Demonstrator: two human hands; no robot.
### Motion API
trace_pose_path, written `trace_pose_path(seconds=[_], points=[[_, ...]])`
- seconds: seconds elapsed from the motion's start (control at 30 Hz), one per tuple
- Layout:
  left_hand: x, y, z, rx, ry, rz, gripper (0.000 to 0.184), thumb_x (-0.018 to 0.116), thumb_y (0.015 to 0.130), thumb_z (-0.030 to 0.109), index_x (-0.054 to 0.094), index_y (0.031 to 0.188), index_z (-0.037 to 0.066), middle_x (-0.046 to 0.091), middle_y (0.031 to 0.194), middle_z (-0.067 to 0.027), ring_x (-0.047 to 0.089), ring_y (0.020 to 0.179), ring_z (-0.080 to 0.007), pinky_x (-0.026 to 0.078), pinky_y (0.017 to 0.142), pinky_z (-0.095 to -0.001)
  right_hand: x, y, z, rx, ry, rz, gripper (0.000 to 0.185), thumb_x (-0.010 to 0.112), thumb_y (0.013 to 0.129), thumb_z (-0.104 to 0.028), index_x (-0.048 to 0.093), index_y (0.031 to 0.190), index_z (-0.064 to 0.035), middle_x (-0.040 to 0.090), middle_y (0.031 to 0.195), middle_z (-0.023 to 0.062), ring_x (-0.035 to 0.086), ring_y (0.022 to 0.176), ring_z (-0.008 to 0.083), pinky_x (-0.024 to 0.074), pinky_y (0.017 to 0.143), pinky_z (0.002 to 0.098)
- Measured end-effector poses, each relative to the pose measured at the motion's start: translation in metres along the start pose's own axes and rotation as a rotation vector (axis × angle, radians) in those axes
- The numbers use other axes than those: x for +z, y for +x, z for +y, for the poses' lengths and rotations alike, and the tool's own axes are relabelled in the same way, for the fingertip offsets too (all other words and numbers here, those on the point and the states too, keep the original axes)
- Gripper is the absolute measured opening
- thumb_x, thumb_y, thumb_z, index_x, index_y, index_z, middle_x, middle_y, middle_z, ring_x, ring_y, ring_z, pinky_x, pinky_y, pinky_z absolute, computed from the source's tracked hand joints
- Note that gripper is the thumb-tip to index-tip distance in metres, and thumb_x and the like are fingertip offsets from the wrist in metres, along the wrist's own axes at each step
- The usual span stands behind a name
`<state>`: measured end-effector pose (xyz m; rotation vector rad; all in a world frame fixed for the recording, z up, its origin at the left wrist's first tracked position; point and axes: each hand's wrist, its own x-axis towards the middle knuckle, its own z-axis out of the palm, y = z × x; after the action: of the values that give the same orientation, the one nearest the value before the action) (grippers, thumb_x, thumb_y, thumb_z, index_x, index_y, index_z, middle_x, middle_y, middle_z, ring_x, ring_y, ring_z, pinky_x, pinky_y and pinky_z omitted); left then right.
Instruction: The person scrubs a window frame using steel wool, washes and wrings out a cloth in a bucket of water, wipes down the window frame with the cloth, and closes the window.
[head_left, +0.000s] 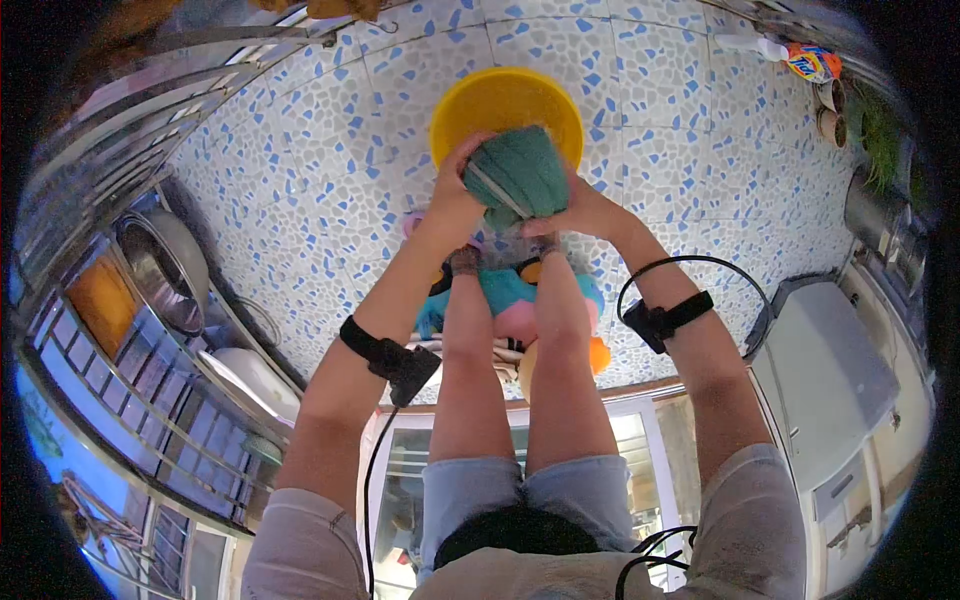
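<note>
A folded or bunched green cloth (516, 172) is held up between my two hands, over the near part of a round yellow basin (450, 110) on the floor. My left hand (460, 190) grips the cloth's left side, its fingers partly behind it. On the right side and lower edge, my right hand (582, 208) is closed round the cloth. A pale stripe runs across the cloth. What lies in the basin under the cloth is hidden.
Blue-and-white patterned tiles (380, 150) cover the floor. Colourful soft items (510, 300) lie around my feet. A metal basin (165, 270) is at the left, an orange Tide package (812, 62) at the top right, with pots and a plant (880, 140) beyond.
</note>
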<state>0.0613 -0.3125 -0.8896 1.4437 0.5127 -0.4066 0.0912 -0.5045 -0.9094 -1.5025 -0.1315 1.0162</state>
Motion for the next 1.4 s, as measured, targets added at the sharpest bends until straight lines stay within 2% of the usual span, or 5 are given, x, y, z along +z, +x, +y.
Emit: trace_pose_path(seconds=[0.4, 0.7, 0.97, 1.2, 1.4], points=[[-0.009, 0.001, -0.012, -0.060, -0.652, 0.077, 0.032, 0.062, 0.089, 0.014, 0.055, 0.120, 0.006, 0.061, 0.115, -0.0068, 0.061, 0.103, -0.0199, 0.051, 0.085, -0.0311, 0.016, 0.031, -0.002, 0.022, 0.184, 0.036, 0.087, 0.086, 0.065, -0.018, 0.039, 0.138, -0.0052, 0.051, 0.129, 0.0076, 0.046, 0.120, 0.0189, 0.0359, 0.104, 0.0352], [-0.048, -0.044, 0.000, -0.019, 0.629, -0.163, 0.055, 0.065, 0.081, 0.002, 0.042, 0.131, 0.003, 0.056, 0.123, -0.0100, 0.061, 0.102, -0.0258, 0.050, 0.087, -0.0370, 0.007, 0.027, -0.017, -0.093, -0.811, -0.051, 0.068, 0.080, 0.058, -0.022, 0.054, 0.120, -0.0079, 0.059, 0.116, 0.0169, 0.055, 0.110, 0.0369, 0.0469, 0.093, 0.0437], [-0.033, -0.034, -0.019, -0.679, -1.082, -0.278, 0.099, 0.035, 0.077, 0.082, 0.029, 0.145, 0.010, 0.037, 0.145, -0.0179, 0.043, 0.129, -0.0349, 0.037, 0.104, -0.0533, 0.005, 0.007, -0.043, -0.466, -0.646, 0.093, 0.051, 0.074, 0.063, -0.022, 0.058, 0.111, -0.0129, 0.061, 0.108, 0.0145, 0.060, 0.098, 0.0380, 0.0508, 0.082, 0.0438], [-0.018, -0.066, 0.017, -0.696, -1.274, -0.624, 0.090, 0.042, 0.075, 0.079, 0.028, 0.147, 0.027, 0.033, 0.148, -0.0180, 0.033, 0.132, -0.0462, 0.029, 0.101, -0.0689, 0.010, -0.005, -0.080, -0.703, -0.847, 0.166, 0.036, 0.071, 0.068, -0.019, 0.060, 0.101, -0.0111, 0.059, 0.116, 0.0082, 0.063, 0.096, 0.0303, 0.0551, 0.075, 0.0377], [-0.020, -0.069, 0.036, -0.709, -0.665, -0.466, 0.082, 0.081, 0.071, 0.037, 0.041, 0.138, 0.010, 0.052, 0.132, -0.0150, 0.051, 0.121, -0.0349, 0.042, 0.101, -0.0501, -0.003, 0.001, -0.073, -0.778, -1.242, 0.062, 0.041, 0.065, 0.072, -0.015, 0.060, 0.113, -0.0192, 0.058, 0.122, 0.0047, 0.065, 0.093, 0.0252, 0.0570, 0.067, 0.0345]])
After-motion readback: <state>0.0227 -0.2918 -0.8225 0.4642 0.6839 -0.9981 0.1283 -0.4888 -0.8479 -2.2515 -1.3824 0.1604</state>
